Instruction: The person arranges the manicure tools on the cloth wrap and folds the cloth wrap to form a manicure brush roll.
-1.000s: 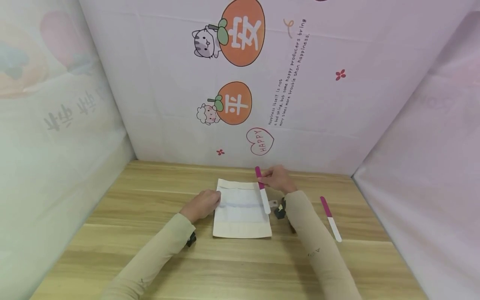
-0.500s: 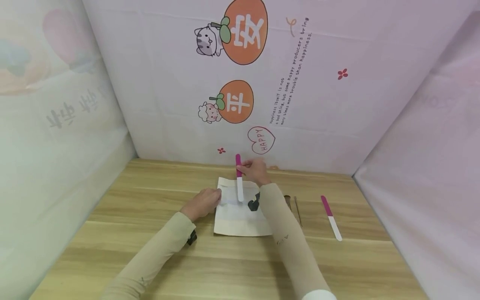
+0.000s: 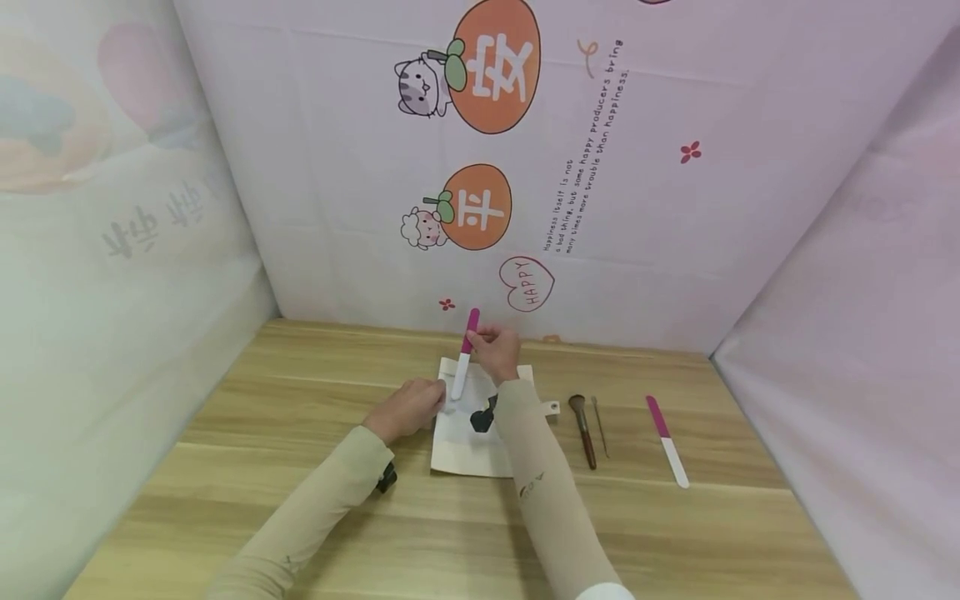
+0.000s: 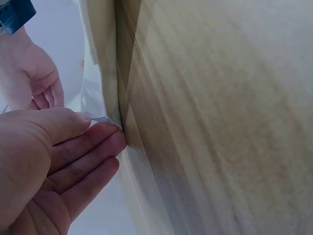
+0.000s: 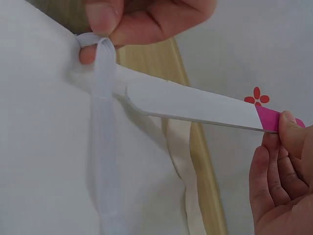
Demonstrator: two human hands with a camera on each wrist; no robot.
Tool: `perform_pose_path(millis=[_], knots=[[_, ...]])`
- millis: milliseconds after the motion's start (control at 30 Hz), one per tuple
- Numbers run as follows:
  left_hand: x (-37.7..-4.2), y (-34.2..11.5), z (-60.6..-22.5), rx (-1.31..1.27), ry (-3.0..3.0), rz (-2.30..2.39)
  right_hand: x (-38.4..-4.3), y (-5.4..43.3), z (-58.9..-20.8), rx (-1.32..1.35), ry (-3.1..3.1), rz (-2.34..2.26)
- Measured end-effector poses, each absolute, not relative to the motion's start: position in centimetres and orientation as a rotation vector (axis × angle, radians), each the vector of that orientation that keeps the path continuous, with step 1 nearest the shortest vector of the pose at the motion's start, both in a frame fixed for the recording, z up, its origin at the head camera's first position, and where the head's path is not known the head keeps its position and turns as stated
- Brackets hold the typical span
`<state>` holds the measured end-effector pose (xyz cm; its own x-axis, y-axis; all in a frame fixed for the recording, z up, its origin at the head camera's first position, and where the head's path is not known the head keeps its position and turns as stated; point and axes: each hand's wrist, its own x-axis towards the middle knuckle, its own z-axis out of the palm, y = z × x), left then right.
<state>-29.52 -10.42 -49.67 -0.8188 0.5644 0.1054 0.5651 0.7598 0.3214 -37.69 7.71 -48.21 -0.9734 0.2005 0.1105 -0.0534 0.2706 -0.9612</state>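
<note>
A cream fabric tool roll (image 3: 453,454) with a white inner side lies unfolded on the table. My left hand (image 3: 408,408) is at its left edge; in the right wrist view its thumb and finger pinch the white elastic band (image 5: 104,132), raising a loop at the end. The right hand (image 3: 497,350) grips a nail file (image 3: 460,375) by its magenta half, over the roll. Its white rounded end points down toward the band, close beside the pinched loop. In the left wrist view, the left fingers (image 4: 83,152) hold the roll's edge, and the right hand shows behind them.
Right of the roll lie a brush (image 3: 582,433) with a brown handle, a thin metal pick (image 3: 601,429) and a second magenta and white nail file (image 3: 667,442). A snap tab (image 3: 552,408) sticks out from the roll. Printed cloth walls enclose the wooden table (image 3: 315,367).
My right hand has carried the nail file leftward across the roll, tilting its white end toward the left hand. The brush and pick have come into view. The left hand stays at the edge.
</note>
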Motion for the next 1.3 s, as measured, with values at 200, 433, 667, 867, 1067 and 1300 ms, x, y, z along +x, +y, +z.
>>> perform_pose_path(millis=[200,433,667,867,1067,1300], knots=[[-29.4,-10.3,-49.4,-0.942,-2.946,-0.564,-37.1,7.0,-49.3,-0.174,-2.38,1.82],[-29.7,-10.3,-49.9,-0.92,-2.95,-0.6,-36.8,7.0,-50.4,-0.149,-2.496,1.821],[-29.7,-10.3,-49.9,-0.916,-2.944,-0.611,-36.5,7.8,-51.0,-0.122,-2.655,1.731],[-29.7,-10.4,-49.7,-0.901,-2.941,-0.607,-36.2,8.5,-51.3,-0.051,-2.769,1.684],[-29.7,-10.4,-49.7,-0.902,-2.962,-0.617,-35.6,9.3,-51.4,-0.022,-2.846,1.758],[-29.8,-10.4,-49.6,-0.902,-2.931,-0.641,-34.9,9.5,-50.8,0.013,-2.943,1.763]])
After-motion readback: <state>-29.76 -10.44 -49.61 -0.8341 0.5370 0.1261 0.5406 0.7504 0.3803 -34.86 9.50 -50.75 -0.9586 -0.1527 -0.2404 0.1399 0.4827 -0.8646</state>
